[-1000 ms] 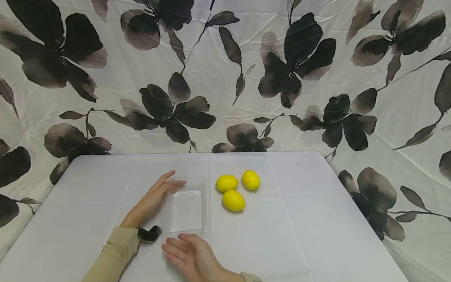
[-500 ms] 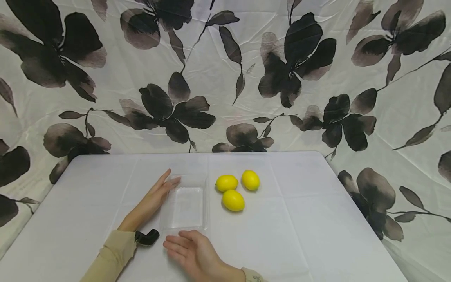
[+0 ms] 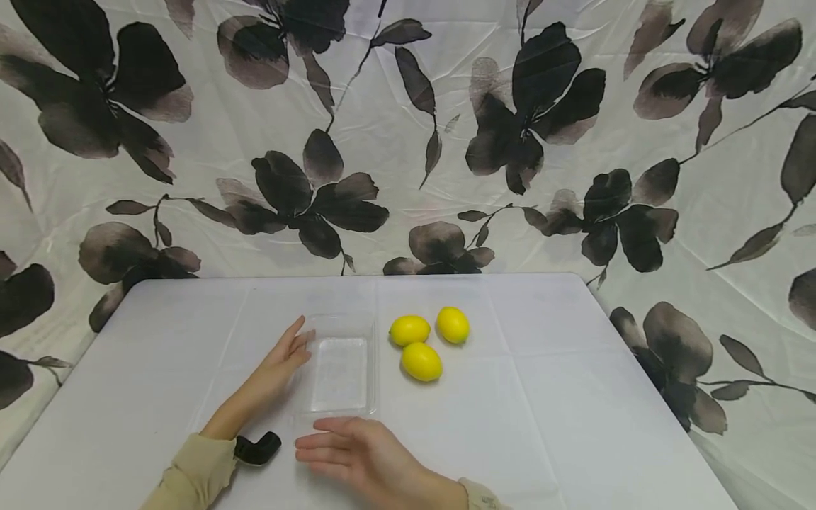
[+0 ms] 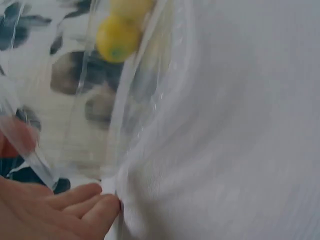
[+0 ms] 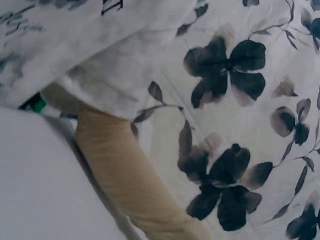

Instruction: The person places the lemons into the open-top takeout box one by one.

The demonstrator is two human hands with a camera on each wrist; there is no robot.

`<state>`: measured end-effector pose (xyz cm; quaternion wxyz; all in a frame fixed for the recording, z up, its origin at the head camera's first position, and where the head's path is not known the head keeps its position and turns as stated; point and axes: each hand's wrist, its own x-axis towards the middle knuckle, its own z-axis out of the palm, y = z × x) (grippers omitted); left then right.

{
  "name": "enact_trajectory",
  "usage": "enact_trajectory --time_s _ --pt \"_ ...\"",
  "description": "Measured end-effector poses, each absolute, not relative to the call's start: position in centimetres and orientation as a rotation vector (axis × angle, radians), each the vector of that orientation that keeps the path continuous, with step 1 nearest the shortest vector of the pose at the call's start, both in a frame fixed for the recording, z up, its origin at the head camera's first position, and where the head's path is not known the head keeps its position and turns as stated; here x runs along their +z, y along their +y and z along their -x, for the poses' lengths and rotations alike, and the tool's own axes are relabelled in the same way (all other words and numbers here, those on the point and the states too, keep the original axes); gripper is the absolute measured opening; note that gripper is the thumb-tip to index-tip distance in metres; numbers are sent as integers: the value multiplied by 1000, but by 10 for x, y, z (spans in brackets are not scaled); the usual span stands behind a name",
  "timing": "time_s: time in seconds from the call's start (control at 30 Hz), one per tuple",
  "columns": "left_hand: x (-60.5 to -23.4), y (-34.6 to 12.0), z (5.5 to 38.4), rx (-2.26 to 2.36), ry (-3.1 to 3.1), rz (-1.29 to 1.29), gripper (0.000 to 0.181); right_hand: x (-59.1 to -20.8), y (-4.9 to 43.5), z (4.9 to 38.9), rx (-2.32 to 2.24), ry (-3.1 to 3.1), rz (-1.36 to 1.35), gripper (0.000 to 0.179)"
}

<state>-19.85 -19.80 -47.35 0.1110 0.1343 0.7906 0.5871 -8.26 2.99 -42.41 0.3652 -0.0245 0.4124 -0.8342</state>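
Now the tray [image 3: 339, 374] sits on the tabletop [image 3: 510, 432], in about the same spot as a second ago, while the left hand [image 3: 278, 366] has drawn back from over its far end to its left side, fingers loosely extended; whether they touch it is hard to tell through the clear plastic. The right hand [image 3: 360, 453], fingers stretched out and holding nothing, is just beyond the near edge. So the tray seems to rest ungripped. Three lemons [image 3: 421, 362] lie unmoved to its right.
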Motion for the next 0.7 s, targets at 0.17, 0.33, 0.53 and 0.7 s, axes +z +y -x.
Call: enact_trajectory --time_s 0.17,0.33,0.53,0.7 --pt "-473 -188 190 1737 2379 -373 69 -420 45 93 -2121 1172 214 36" --pt "-476 -182 183 1761 2401 -355 68 -415 60 107 -2113 1367 298 25" --pt "-477 -175 179 1791 2439 -345 65 -409 80 123 -2096 1571 328 29" --pt "-478 -170 177 1810 2493 -301 65 -409 94 138 -2103 1766 374 30"
